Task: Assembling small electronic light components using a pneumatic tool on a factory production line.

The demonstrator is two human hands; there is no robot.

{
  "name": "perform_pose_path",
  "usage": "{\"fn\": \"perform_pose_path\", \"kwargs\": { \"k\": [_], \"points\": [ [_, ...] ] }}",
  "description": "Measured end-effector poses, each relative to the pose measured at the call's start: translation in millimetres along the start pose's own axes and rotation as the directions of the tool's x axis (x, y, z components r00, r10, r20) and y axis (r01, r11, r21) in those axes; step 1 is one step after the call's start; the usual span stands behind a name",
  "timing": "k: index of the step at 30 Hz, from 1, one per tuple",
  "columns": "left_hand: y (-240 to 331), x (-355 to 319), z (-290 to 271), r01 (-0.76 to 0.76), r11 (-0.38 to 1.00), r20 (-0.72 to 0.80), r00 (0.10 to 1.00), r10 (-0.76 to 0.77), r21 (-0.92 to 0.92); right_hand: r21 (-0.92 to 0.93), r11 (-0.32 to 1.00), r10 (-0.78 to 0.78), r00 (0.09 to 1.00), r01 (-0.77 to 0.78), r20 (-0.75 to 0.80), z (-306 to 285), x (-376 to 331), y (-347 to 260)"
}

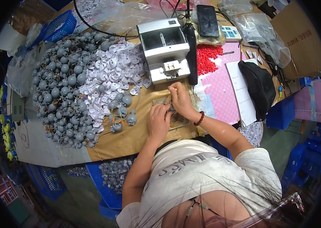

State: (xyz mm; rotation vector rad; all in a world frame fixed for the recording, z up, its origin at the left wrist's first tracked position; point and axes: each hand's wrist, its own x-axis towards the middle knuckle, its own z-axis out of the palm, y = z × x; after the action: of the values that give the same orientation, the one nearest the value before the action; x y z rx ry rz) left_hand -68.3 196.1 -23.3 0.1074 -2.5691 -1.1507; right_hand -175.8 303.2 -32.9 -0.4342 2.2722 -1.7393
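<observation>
My left hand (pixel 158 124) is closed around a small grey part (pixel 172 108), mostly hidden by the fingers, above the tan table cover. Just beyond it, my right hand (pixel 181 100) has its fingers pinched together. What they grip is too small to make out. A dark red bead bracelet (pixel 199 118) circles the right wrist. Below both hands lies a clear flat sheet (pixel 178 124). Left of them sit a few loose grey ball-shaped parts (pixel 121 111) with orange wires. In front of the hands stands a white machine (pixel 166 51).
A large heap of grey balls (pixel 59 91) and a pile of white plastic pieces (pixel 116 62) cover the table's left. Red small parts (pixel 208 59), a phone (pixel 207 21), a power strip (pixel 231 33), a paper sheet (pixel 240 91) and a black pouch (pixel 257 87) lie right.
</observation>
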Motion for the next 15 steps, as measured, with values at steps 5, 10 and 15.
{"fn": "perform_pose_path", "kwargs": {
  "k": [5, 10, 15],
  "points": [
    [2, 0, 0, 0.002, 1.0, -0.007, 1.0, -0.002, -0.002, -0.007, 1.0, -0.005, 1.0, 0.006, 0.027, -2, 1, -2],
    [3, 1, 1, -0.007, 1.0, -0.002, 1.0, 0.007, -0.011, 0.063, 0.997, 0.036, 0.999, -0.036, 0.015, -2, 3, 4],
    [4, 0, -1, 0.002, 0.999, -0.007, 1.0, -0.002, -0.037, 0.138, 0.983, 0.111, 0.99, -0.122, 0.081, -6, 7, 2]
  ]
}}
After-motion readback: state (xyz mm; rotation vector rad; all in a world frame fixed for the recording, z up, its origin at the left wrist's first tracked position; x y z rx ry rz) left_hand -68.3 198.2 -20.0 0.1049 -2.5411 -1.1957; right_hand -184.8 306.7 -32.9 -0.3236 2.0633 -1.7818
